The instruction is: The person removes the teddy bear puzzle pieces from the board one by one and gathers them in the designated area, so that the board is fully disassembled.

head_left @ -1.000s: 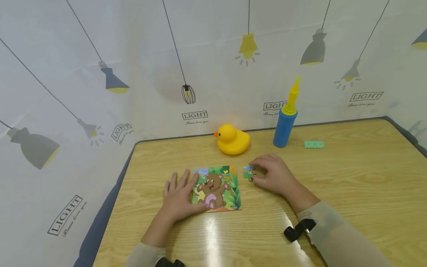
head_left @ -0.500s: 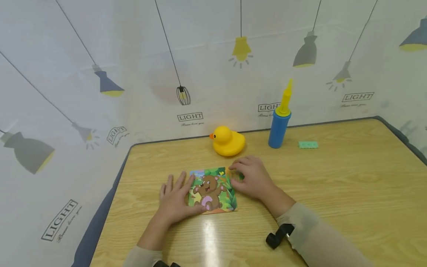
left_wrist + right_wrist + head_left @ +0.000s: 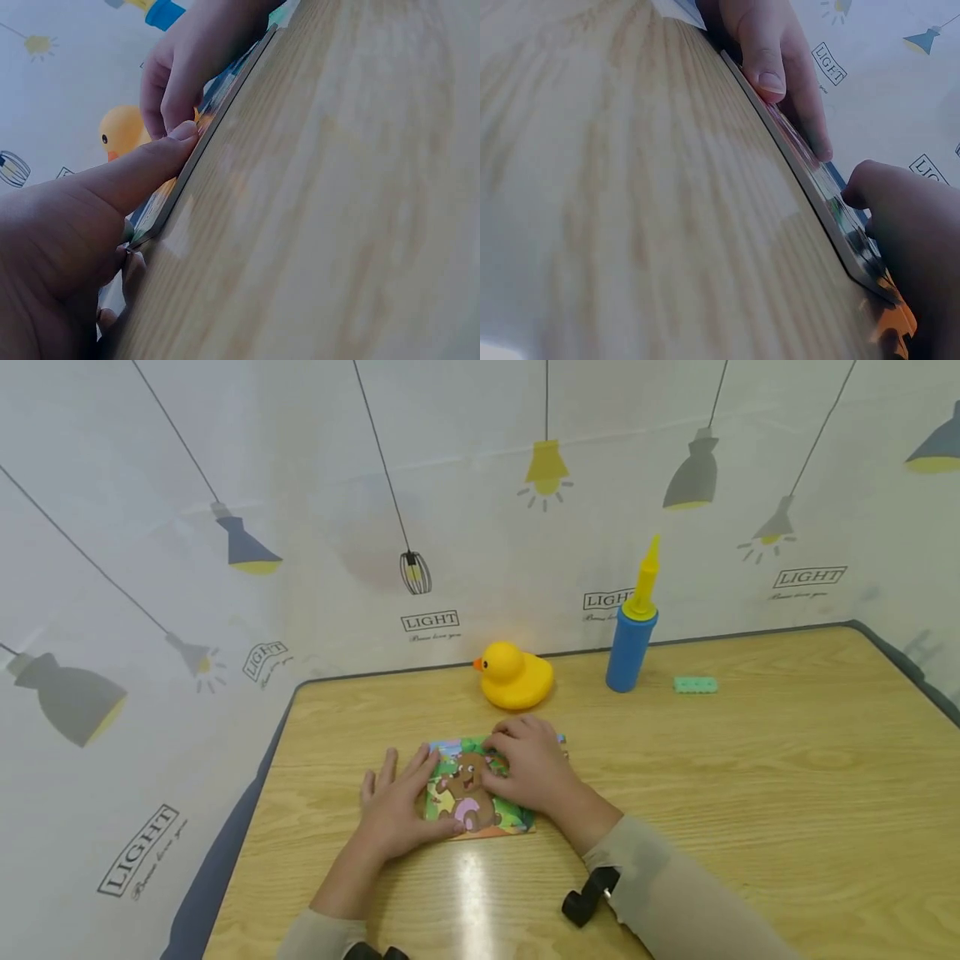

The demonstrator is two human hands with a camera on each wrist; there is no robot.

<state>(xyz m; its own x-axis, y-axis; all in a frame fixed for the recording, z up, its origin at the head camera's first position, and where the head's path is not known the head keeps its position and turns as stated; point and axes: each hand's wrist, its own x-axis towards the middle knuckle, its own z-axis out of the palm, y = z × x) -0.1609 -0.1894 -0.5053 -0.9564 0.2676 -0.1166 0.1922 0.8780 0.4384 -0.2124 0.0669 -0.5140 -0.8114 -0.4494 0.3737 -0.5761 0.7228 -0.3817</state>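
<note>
A square jigsaw puzzle [image 3: 471, 818] with a brown bear on it lies on the table. My left hand [image 3: 393, 814] rests along its left side, fingers spread, the thumb over the lower edge. My right hand [image 3: 531, 764] is over the upper right of the puzzle and hides that part. Its thumb and index finger are bent and apart, tips at the picture near the bear's head. Just past this hand, a bit of a small printed piece [image 3: 562, 740] shows on the table. In the right wrist view the right thumb [image 3: 859, 187] comes down on the puzzle's surface.
A yellow toy duck [image 3: 517, 681] stands behind the puzzle. Farther right are an upright blue and yellow hand pump [image 3: 632, 643] and a mint-green toy block [image 3: 695, 685]. A lamp-print curtain [image 3: 337, 527] closes off the table's back and left.
My right hand has moved left, from the small piece beside the puzzle onto the bear picture. That piece stays at the right. The left hand keeps its place.
</note>
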